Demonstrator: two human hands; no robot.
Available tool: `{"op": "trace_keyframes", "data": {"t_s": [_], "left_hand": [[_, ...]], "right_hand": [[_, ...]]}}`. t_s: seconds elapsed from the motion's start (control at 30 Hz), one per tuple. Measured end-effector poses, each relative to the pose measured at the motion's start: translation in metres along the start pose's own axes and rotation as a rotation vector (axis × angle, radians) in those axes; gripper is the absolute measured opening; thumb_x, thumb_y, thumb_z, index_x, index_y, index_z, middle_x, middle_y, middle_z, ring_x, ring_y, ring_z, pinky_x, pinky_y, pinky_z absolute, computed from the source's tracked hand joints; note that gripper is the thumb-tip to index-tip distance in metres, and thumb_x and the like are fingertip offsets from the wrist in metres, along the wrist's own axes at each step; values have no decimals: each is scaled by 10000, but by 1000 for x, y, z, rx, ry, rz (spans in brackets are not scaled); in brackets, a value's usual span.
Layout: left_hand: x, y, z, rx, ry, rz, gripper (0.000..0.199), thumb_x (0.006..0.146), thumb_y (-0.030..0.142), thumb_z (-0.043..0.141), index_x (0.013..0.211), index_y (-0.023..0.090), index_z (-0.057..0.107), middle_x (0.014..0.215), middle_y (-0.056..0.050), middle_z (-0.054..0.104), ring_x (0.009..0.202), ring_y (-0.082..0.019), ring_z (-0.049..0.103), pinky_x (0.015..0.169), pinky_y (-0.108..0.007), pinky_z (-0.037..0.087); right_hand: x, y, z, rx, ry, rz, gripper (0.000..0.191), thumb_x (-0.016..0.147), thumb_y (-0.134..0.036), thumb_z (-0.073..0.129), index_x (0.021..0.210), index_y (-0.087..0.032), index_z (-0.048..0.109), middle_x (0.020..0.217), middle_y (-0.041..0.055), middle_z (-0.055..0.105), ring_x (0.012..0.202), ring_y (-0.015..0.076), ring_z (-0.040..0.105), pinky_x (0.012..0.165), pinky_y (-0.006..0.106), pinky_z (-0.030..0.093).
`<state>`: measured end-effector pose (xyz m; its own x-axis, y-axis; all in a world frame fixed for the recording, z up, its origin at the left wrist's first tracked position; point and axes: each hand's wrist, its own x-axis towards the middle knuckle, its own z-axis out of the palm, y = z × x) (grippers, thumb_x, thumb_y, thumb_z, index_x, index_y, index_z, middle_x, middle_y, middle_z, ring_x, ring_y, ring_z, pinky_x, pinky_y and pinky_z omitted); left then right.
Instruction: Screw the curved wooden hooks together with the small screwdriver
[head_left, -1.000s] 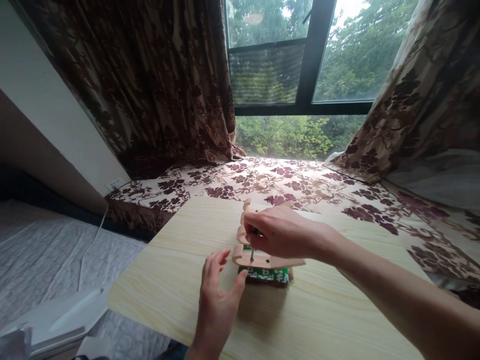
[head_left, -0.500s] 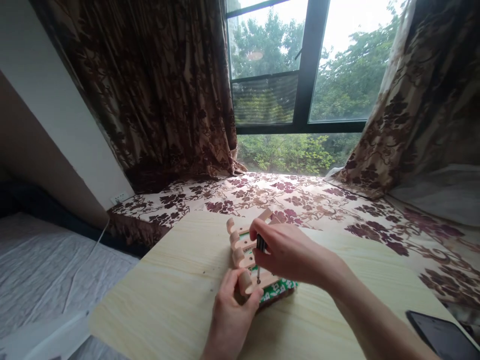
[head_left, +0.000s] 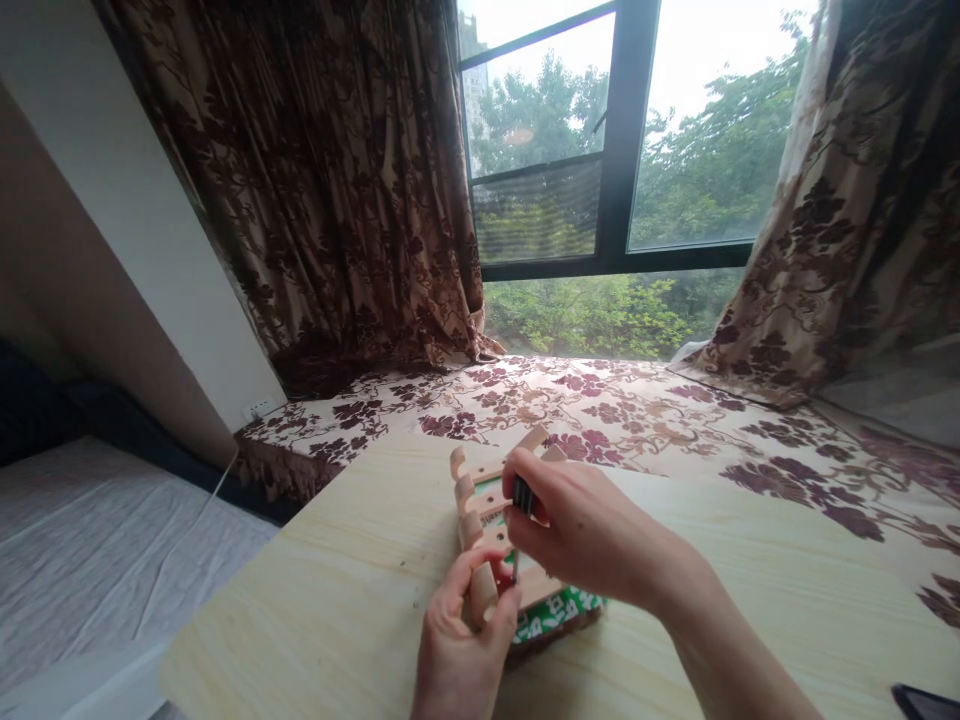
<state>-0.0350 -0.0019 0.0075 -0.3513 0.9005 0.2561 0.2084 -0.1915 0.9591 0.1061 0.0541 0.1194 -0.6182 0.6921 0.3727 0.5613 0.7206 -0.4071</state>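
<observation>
A wooden rack-like piece, with several slats ending in rounded pegs, lies on a green-and-white patterned box. My right hand is closed around the dark handle of a screwdriver, whose metal shaft points down at the nearest slat. My left hand grips the rounded end of that slat. Its thumb and index fingertip sit close around the screwdriver's tip, hiding the spot where it meets the wood. Dark screw holes show in the slats farther back.
The pieces rest on a pale wooden table, with small dark bits to the left of my left hand. A dark-edged phone shows at the right edge. Beyond are a floral-covered sill, curtains and a window; a bed stands left.
My left index finger has come over beside the screwdriver's tip, which showed in the open before. The view has shifted, leaving only a corner of the phone visible. The right hand keeps its grip.
</observation>
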Motion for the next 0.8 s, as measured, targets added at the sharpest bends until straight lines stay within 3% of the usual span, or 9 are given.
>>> {"op": "trace_keyframes", "data": {"t_s": [0.27,0.47,0.67,0.8], "left_hand": [[-8,-3,5,44,85,31,103,724,297,648,778,210,635,676,33,651,580,-109,587,559,-158,471],[-9,-8,6,70,93,75,149,737,349,653,689,210,626,591,47,573,542,-106,523,544,-172,453],[-8,-8,6,57,103,93,201,739,404,670,684,214,633,581,46,569,540,-107,526,539,-166,449],[-7,-8,5,54,116,110,236,727,444,686,676,217,647,612,35,616,556,-116,548,564,-170,466]], "right_hand": [[1,6,7,26,33,15,29,831,-201,471,835,-204,443,647,-40,491,571,101,395,534,258,214],[2,2,5,6,23,73,113,875,-266,488,795,-203,441,612,-44,471,546,102,385,518,260,211],[-2,-1,2,116,-20,-23,88,886,-212,472,809,-195,512,692,-14,556,604,109,435,544,252,264],[2,0,9,82,9,75,153,889,-243,477,746,-203,436,597,-38,474,543,102,380,514,253,230]]}}
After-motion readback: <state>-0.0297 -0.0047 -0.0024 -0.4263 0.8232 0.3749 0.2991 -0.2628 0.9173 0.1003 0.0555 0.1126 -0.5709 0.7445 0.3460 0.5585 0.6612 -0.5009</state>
